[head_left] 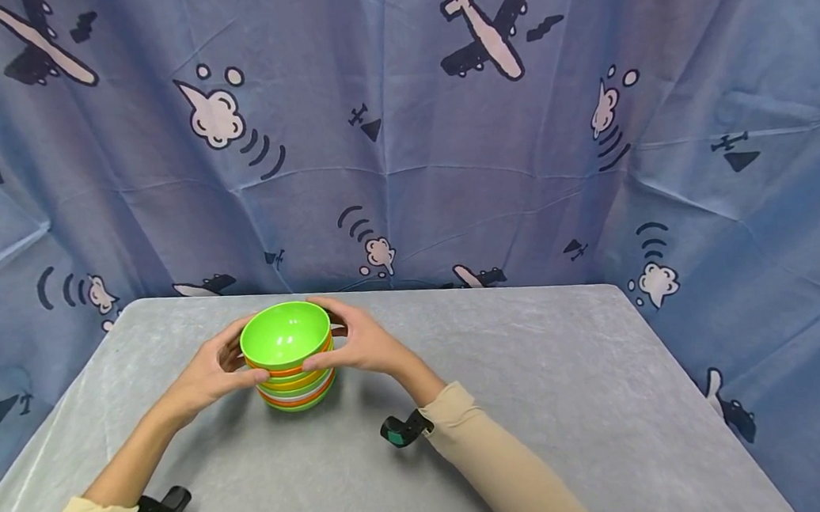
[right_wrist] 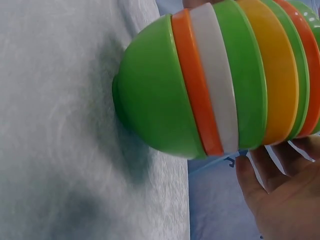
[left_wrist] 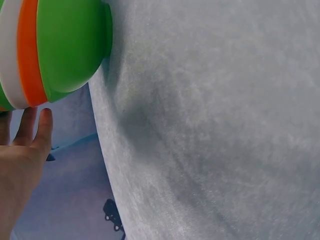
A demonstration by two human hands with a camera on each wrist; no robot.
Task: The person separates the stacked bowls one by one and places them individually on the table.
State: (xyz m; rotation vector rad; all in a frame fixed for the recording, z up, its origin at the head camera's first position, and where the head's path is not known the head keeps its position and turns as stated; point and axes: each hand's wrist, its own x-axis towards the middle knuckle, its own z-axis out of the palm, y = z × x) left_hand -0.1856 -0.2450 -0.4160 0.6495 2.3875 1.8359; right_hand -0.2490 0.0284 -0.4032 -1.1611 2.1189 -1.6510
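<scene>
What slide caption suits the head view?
Left fingers and right fingers hold a stack of multicoloured round bowls at a grey table.

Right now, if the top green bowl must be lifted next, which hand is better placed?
Probably the right hand, slightly: its fingers sit higher up the stack of bowls, nearer the top green bowl. The left hand grips the stack lower down.

From my end I can read no lettering, number or brand anywhere: not on the stacked bowls (head_left: 288,356), the wrist cameras (head_left: 165,509), or the far airplane-print curtain (head_left: 415,129).
</scene>
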